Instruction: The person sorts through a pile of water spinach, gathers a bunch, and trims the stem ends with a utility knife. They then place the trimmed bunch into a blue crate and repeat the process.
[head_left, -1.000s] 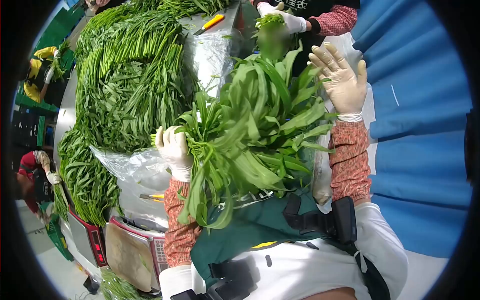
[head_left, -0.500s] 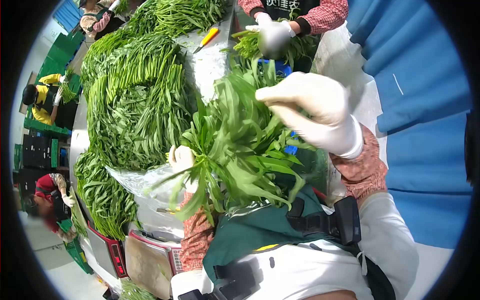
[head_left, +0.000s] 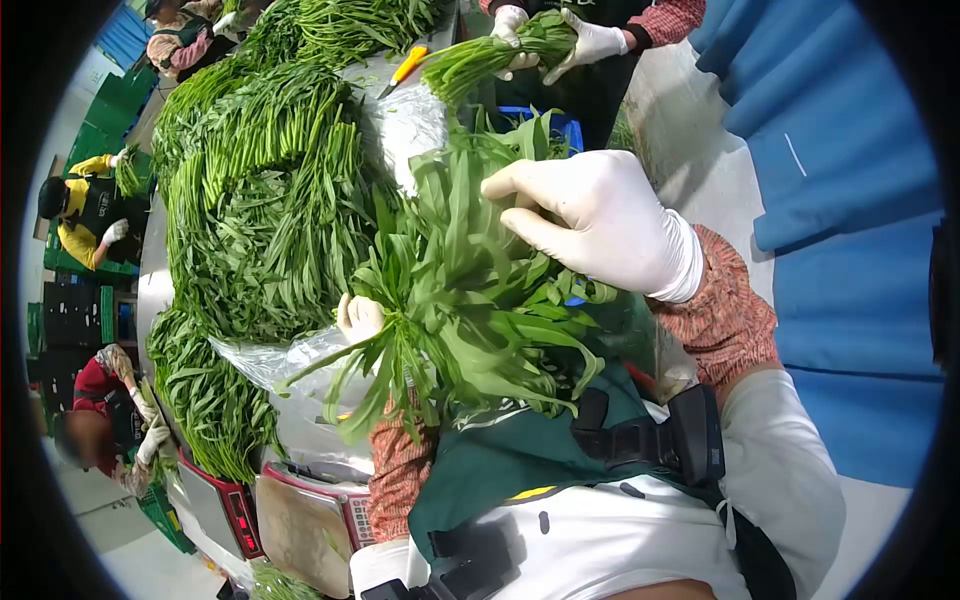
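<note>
A leafy green bunch (head_left: 460, 290) fans out in front of my body. My left hand (head_left: 360, 318), in a white glove, is closed round its stem end; the leaves hide part of the fingers. Over the upper right of the bunch is my right hand (head_left: 600, 220), also gloved, with thumb and forefinger apart and nothing visible between them. To the left, a large pile of greens (head_left: 270, 220) covers the metal table, with clear plastic (head_left: 270, 362) at its lower edge.
A yellow-handled knife (head_left: 408, 66) lies near the table's far edge. Beyond it a co-worker's gloved hands (head_left: 588, 45) hold another bunch above a blue crate (head_left: 570, 132). Scales (head_left: 300, 530) stand at lower left. More co-workers (head_left: 95, 215) are at far left.
My right hand has shifted slightly left, and its thumb and forefinger have parted. The bunch stays in my left hand. The co-worker's bunch has swung left, its stems now in plain view.
</note>
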